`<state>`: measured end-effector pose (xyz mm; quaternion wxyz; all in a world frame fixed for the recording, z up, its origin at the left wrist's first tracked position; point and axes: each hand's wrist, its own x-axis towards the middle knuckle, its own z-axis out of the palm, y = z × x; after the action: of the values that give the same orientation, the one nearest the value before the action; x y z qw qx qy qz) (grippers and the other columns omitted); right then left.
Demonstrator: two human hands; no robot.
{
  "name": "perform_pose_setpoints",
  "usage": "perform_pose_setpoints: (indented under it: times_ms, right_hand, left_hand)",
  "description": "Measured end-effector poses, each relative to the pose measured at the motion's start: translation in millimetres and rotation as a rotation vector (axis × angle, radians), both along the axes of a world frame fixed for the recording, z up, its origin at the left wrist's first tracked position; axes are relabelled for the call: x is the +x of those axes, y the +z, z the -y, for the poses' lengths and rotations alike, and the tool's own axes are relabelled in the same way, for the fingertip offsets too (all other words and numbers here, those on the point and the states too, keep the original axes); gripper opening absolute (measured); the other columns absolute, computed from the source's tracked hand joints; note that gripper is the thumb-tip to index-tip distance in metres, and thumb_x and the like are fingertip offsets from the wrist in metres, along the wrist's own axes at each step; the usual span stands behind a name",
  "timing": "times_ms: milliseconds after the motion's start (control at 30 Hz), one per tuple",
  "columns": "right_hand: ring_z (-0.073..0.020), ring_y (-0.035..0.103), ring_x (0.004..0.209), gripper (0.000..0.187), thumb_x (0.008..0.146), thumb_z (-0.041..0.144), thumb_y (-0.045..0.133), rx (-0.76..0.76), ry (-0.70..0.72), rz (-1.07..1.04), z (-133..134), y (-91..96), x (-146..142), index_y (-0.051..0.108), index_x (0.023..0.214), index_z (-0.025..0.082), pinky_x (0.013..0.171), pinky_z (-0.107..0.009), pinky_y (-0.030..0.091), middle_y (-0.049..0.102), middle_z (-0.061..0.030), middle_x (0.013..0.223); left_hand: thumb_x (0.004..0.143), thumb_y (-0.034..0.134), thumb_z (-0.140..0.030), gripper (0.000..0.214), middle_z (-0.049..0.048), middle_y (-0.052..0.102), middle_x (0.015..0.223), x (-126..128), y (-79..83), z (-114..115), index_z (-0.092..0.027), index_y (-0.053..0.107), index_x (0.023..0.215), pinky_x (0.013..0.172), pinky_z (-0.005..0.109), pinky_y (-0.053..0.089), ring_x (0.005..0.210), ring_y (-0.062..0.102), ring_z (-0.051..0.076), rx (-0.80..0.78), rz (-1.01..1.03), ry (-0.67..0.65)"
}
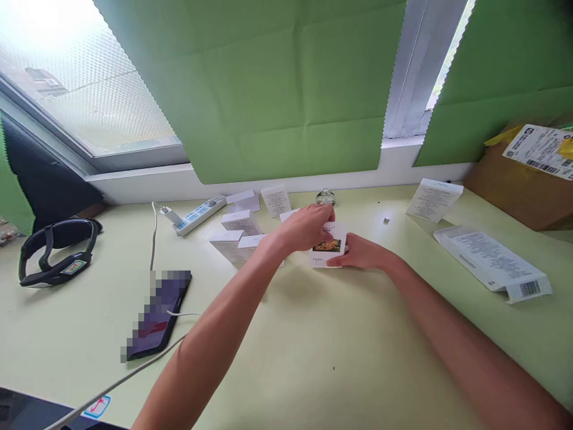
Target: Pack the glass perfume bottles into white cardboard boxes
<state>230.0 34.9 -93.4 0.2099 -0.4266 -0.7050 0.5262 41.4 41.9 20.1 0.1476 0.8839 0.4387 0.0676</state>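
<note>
A small white box (329, 246) with a dark picture of yellow flowers on its front stands on the pale green table (286, 346). My right hand (363, 252) grips its right side, fingers wrapped round it. My left hand (307, 227) reaches over its top with fingers curled down onto the upper edge. Just behind the box stands a small glass bottle (325, 196). Several plain white boxes (239, 234) lie to the left of my left hand.
A white power strip (197, 215) and a phone (159, 315) on a cable lie at the left, with a black headset (56, 251) further left. Printed leaflets (433, 200) and a flat white package (495, 263) lie at the right, beside a cardboard box (523, 185).
</note>
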Motion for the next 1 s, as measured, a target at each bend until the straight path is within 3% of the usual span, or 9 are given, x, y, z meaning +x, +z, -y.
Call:
perform_pose_setpoints:
  times_ms: [100,200,400,633,867,1000]
  right_hand:
    - [-0.0222,0.069,0.093,0.048,0.074,0.033,0.078,0.01,0.013,-0.021,-1,-2.4,-1,0.065,0.119,0.022,0.074,-0.031,0.053,0.073,-0.0053,0.113]
    - [-0.0222,0.069,0.09,0.048,0.074,0.031,0.078,0.027,0.019,-0.03,-2,-3.8,-3,0.065,0.119,0.022,0.073,-0.032,0.054,0.074,-0.0057,0.112]
    - [-0.0223,0.068,0.092,0.046,0.076,0.03,0.075,0.101,0.004,-0.027,3,-2.2,-7,0.064,0.121,0.024,0.07,-0.03,0.051,0.073,-0.005,0.111]
    - [-0.0163,0.061,0.074,0.038,0.081,0.033,0.07,0.173,0.089,-0.041,6,1.7,-9,0.067,0.117,0.024,0.061,-0.027,0.044,0.072,-0.0007,0.096]
    - [-0.0185,0.062,0.085,0.029,0.078,0.021,0.068,0.274,0.174,-0.048,7,5.0,-11,0.068,0.107,0.022,0.068,-0.027,0.047,0.07,-0.0016,0.099]
    - [-0.0186,0.059,0.082,0.023,0.076,0.016,0.066,0.372,0.213,-0.029,8,8.9,-16,0.068,0.098,0.022,0.07,-0.029,0.046,0.068,-0.0009,0.091]
  left_hand:
    - [0.092,0.059,-0.032,0.021,0.0045,0.062,0.107,-6,4.1,5,-0.022,0.059,0.111,0.073,0.029,0.043,0.092,0.058,0.019,-0.02,0.058,-0.048]
    - [0.099,0.049,-0.034,0.023,0.0047,0.062,0.103,-11,6.7,6,-0.023,0.066,0.11,0.076,0.03,0.045,0.092,0.059,0.018,-0.032,0.136,-0.08]
    - [0.095,0.06,-0.032,0.018,0.004,0.062,0.105,-26,2.9,24,-0.023,0.072,0.106,0.071,0.028,0.046,0.084,0.06,0.014,-0.097,0.268,-0.026]
    - [0.099,0.054,-0.029,0.023,0.0051,0.058,0.11,-43,-9.3,64,-0.029,0.072,0.113,0.068,0.027,0.046,0.082,0.058,0.012,0.084,0.304,-0.123]
    - [0.101,0.05,-0.027,0.023,0.0042,0.06,0.103,-38,-7.6,75,-0.025,0.071,0.111,0.063,0.024,0.048,0.078,0.058,0.011,0.02,0.424,-0.061]
    - [0.103,0.041,-0.023,0.029,0.0039,0.062,0.103,-37,-3.9,75,-0.024,0.07,0.108,0.064,0.026,0.046,0.078,0.059,0.012,0.009,0.276,-0.012]
